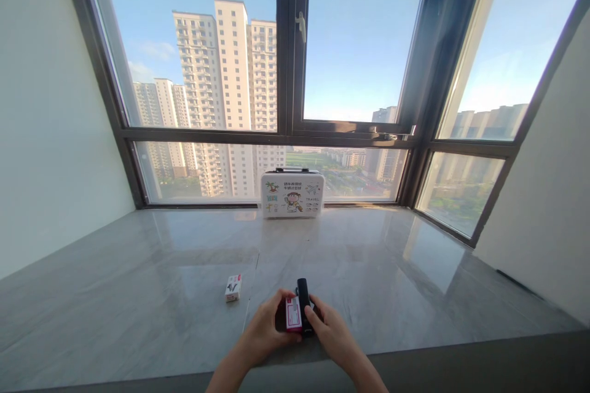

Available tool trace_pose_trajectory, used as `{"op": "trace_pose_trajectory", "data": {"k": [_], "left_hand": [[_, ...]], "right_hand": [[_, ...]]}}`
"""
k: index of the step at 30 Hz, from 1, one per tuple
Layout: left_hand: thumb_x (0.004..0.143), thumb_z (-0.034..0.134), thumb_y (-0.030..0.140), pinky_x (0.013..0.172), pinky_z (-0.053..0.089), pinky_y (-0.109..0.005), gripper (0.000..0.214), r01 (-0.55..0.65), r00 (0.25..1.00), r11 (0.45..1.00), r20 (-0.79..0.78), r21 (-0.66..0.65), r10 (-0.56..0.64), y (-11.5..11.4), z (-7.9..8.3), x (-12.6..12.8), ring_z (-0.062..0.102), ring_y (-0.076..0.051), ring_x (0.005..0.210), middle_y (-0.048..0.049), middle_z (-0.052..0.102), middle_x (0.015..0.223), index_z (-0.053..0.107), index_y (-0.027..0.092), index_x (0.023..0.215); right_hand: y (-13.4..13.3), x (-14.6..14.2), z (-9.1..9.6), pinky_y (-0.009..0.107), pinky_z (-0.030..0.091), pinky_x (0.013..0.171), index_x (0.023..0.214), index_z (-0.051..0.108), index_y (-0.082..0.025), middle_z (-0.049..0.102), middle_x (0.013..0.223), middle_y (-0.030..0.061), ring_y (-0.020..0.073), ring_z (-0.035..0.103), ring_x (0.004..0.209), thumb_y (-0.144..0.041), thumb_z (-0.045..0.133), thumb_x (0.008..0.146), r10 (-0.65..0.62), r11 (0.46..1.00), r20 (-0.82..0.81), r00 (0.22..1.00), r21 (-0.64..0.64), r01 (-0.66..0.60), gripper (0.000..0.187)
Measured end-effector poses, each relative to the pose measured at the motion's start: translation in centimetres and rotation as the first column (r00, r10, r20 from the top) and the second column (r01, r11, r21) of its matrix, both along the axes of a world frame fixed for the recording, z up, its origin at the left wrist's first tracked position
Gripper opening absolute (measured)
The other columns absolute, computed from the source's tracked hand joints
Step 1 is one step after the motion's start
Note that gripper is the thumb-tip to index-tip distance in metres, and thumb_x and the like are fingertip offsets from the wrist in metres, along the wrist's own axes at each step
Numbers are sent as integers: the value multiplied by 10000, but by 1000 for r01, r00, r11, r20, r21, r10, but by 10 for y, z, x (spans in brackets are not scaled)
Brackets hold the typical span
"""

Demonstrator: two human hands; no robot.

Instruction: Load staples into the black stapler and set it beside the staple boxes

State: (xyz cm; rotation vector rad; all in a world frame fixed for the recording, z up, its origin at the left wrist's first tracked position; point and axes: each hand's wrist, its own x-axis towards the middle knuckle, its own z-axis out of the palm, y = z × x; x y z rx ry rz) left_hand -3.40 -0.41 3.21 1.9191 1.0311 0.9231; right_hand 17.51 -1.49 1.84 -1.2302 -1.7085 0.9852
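Note:
Both my hands meet low in the middle of the view, over a grey marble sill [138, 295]. My left hand [265, 331] pinches a small pink and white box [293, 314]. My right hand [329, 330] is closed around a narrow black object [303, 296] that stands up beside the pink box and touches it. Another small white box with red ends [233, 288] lies on the sill a little to the left of my hands, apart from them.
A white printed case with a handle [292, 194] stands upright against the window at the back centre. Dark window frames run along the far edge. White walls close in the sill at left and right. The sill's front edge lies just under my wrists.

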Motion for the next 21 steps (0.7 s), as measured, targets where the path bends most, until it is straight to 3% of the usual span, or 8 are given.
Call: {"op": "trace_pose_trajectory", "data": {"k": [6,10,12,17,21], "left_hand": [[591,888,340,844,503,-287,735,-15,1000,1000,-25,27,16,-2,-5,0,646,-213,977,-14,680,1094,496,254,1207],[586,894,366,940,495,-336,932,-38,999,999,-33,29,39,-6,-6,-2,629,-249,1085,-60,650,1227,419,269,1382],[613,882,381,963,489,-339,918,-28,1000,999,-12,20,28,-8,-4,-2,625,-248,1107,-60,649,1243,420,272,1399],[620,874,351,919,499,-297,763,-17,1000,1000,-16,23,18,-9,-1,-1,641,-230,1056,-30,685,1179,530,261,1295],[608,878,348,869,508,-278,727,-10,1000,999,-8,37,10,-7,-2,0,654,-217,993,-13,704,1108,552,254,1252]], "right_hand": [[-2,0,-2,377,510,877,1328,631,-185,723,908,58,250,649,872,-649,487,921,6,1000,-14,1000,4,-6,634],[-1,-1,0,385,503,913,1339,619,-179,721,1063,85,265,648,981,-643,462,927,-11,999,-57,998,-35,9,640],[-1,0,-1,380,495,933,1341,614,-175,709,1126,92,266,638,1036,-613,442,940,-16,999,-89,996,-47,12,618],[-13,7,-2,333,495,837,1324,618,-171,709,974,45,226,634,906,-373,459,916,2,999,-23,1000,-51,-3,483],[-28,8,5,276,453,759,1191,683,-198,669,880,7,192,597,822,-115,443,722,67,996,77,995,59,-71,533]]}}
